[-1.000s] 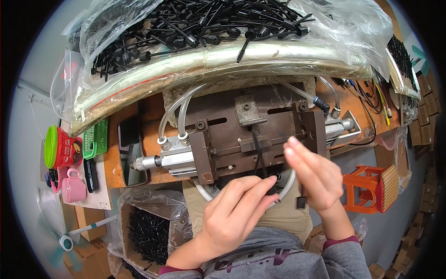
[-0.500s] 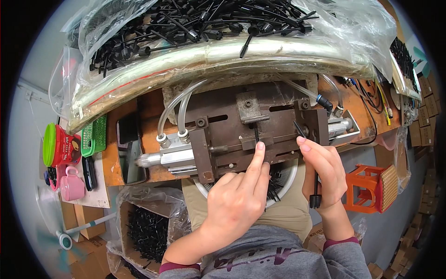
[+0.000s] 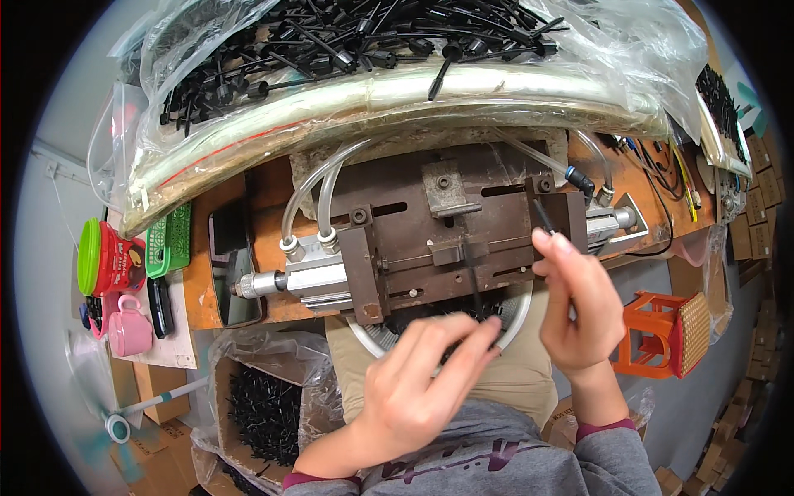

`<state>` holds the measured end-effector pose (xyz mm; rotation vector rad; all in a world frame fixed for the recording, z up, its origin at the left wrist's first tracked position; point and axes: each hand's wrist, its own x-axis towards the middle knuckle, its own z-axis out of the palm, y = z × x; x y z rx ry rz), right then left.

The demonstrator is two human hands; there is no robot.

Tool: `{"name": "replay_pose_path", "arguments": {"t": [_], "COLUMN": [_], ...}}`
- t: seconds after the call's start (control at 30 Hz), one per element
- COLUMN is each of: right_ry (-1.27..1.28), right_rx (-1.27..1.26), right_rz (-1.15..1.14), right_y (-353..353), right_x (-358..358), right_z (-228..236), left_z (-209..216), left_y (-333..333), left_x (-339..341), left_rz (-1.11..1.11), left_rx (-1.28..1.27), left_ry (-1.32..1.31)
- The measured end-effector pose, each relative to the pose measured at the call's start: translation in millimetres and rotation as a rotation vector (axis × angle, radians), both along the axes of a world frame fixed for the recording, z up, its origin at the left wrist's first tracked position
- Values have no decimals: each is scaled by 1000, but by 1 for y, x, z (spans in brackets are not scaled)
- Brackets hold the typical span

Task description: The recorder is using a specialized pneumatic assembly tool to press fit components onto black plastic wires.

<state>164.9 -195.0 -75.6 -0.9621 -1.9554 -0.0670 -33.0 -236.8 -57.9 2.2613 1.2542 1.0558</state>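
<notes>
My left hand [image 3: 422, 384] is below the brown metal clamping fixture [image 3: 413, 236], slightly blurred, fingers closed at the lower end of a thin black plastic rod [image 3: 474, 285]. That rod slants down from the small metal block [image 3: 447, 251] at the fixture's middle; its grasped end is partly hidden. At the fixture's right end, my right hand [image 3: 583, 310] pinches a second black plastic rod [image 3: 543, 217], whose tip sticks up past the fingertips. The palm hides its lower part. Under the fixture, a round white-rimmed container [image 3: 519, 318] on my lap holds black parts.
Behind the fixture, a plastic-lined tray [image 3: 397, 97] is heaped with black stemmed parts. Air cylinders [image 3: 318, 285] with clear hoses flank the fixture. A lined box [image 3: 265, 413] of black pieces stands lower left. A phone [image 3: 231, 264], green basket [image 3: 169, 240], pink mug [image 3: 130, 326] and orange stool [image 3: 649, 331] are around.
My left hand has moved down from the middle block, its extended finger now curled in. The rod there has shifted down. The left cylinder's end has slid outward. My right hand has turned slightly.
</notes>
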Motion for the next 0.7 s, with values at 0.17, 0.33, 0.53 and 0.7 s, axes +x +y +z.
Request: {"name": "replay_pose_path", "arguments": {"t": [0.17, 0.33, 0.53, 0.7], "right_ry": [210, 335, 513, 152], "right_rx": [-187, -253, -346, -392], "right_rz": [69, 185, 274, 144], "right_y": [-9, -16, -20, -27], "right_x": [2, 9, 13, 9], "right_z": [2, 8, 9, 21], "left_z": [-28, -17, -11, 29], "left_y": [13, 17, 17, 37], "left_x": [9, 11, 7, -10], "left_rz": [101, 108, 80, 25], "left_rx": [215, 128, 84, 131], "left_ry": [243, 303, 344, 130]}}
